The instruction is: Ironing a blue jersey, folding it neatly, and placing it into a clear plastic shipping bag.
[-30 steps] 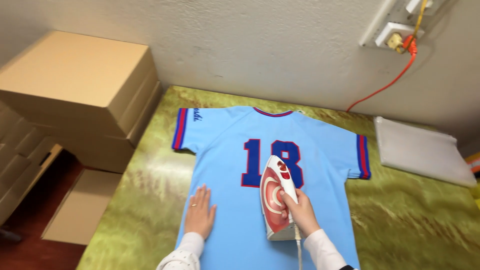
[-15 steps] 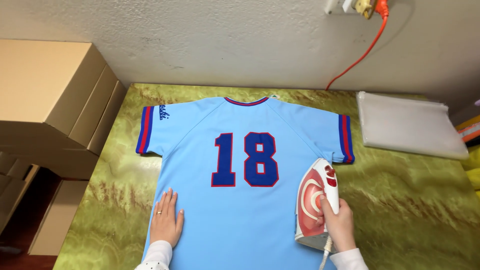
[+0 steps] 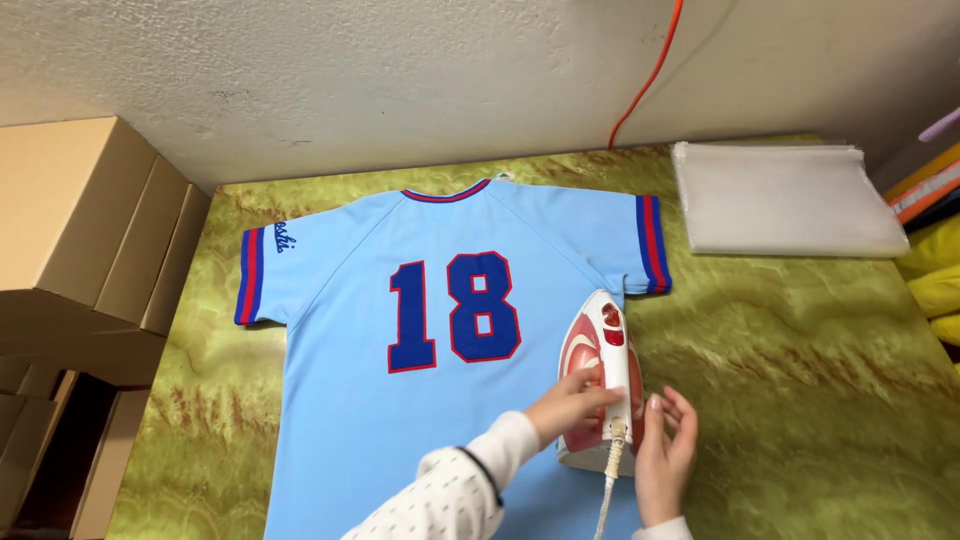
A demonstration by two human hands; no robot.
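Stacked cardboard boxes are seen at the far left of the scene, beside the table; they are closed, so their contents cannot be told. A flat stack of clear plastic bags is laid at the far right of the table, well apart from the garment.

The table is covered in a mottled green-and-yellow surface and is set against a rough pale wall, down which an orange cord is run. A light blue jersey with red-and-blue sleeve bands and dark blue numerals is spread flat, back side up, across the middle of the table.

A red-and-white iron is stood on the jersey's right edge, just below the right sleeve. Its handle is gripped by the left hand, reached across the body with fingers curled over it. The right hand is held just beside the iron's near end, fingers spread and loose, clasping nothing.

Half a second earlier, the iron was held by the right hand, and the left hand was pressed flat on the jersey's near left part; the iron has since been passed over.
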